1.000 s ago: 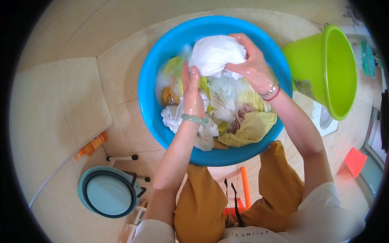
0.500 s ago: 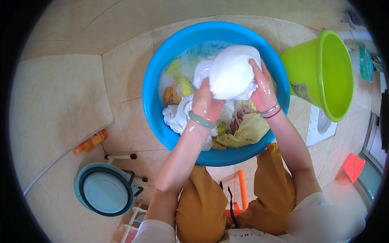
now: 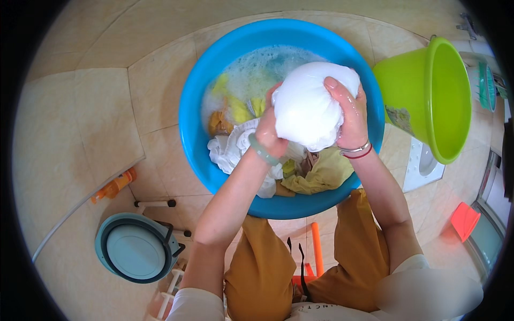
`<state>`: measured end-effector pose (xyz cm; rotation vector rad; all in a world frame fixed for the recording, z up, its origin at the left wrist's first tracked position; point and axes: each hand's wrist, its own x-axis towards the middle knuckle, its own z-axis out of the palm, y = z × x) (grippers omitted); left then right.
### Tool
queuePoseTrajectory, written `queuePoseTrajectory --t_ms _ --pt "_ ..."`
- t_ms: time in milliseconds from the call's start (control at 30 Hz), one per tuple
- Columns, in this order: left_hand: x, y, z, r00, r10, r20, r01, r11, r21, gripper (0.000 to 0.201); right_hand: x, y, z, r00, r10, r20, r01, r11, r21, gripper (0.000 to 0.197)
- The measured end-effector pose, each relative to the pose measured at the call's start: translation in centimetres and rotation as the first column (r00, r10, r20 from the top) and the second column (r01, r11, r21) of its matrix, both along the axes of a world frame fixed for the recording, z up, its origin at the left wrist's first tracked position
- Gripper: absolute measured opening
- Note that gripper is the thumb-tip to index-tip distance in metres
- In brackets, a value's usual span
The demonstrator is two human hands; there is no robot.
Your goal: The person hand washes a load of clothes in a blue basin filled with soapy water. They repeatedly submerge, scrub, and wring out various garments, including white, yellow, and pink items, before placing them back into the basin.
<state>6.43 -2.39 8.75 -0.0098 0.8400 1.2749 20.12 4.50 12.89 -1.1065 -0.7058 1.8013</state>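
Note:
Between my two hands is a wet white cloth (image 3: 313,107), bunched into a rounded, puffed-out bundle; its exact kind does not show. My left hand (image 3: 270,128) presses on its left side, with a pale green bangle at the wrist. Around its right side curls my right hand (image 3: 350,115), thumb on top. The bundle is held above a large blue basin (image 3: 195,160) of sudsy water. In the basin lie a crumpled white garment (image 3: 230,150), a pale yellow garment (image 3: 324,174), brighter yellow cloth (image 3: 238,109) and brownish-orange cloth (image 3: 218,124).
A tilted lime-green bucket (image 3: 450,101) stands against the basin's right side, near a white floor fixture (image 3: 423,168). At left are a collapsible grey-blue basin (image 3: 136,251) and an orange bottle (image 3: 115,184). A red scoop-like piece (image 3: 465,221) is far right.
The white cloth has gone from a flatter fold to a rounder bundle, and its lower part no longer hangs to the left. My hands have shifted around its sides.

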Motion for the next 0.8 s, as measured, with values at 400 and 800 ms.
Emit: queuePoseTrajectory --t_ms 400,800 --pt "1.9 0.8 5.9 0.975 0.206 -0.087 -0.211 0.976 -0.046 0.053 -1.3 -3.5 0.1 0.990 -0.100 -0.095 0.107 0.992 0.073 0.038" --pt "2.0 0.2 7.2 0.161 0.611 -0.775 0.315 0.713 0.627 0.049 -0.6 -3.7 -1.2 0.840 0.125 -0.528 -0.246 0.955 -0.165 0.039"
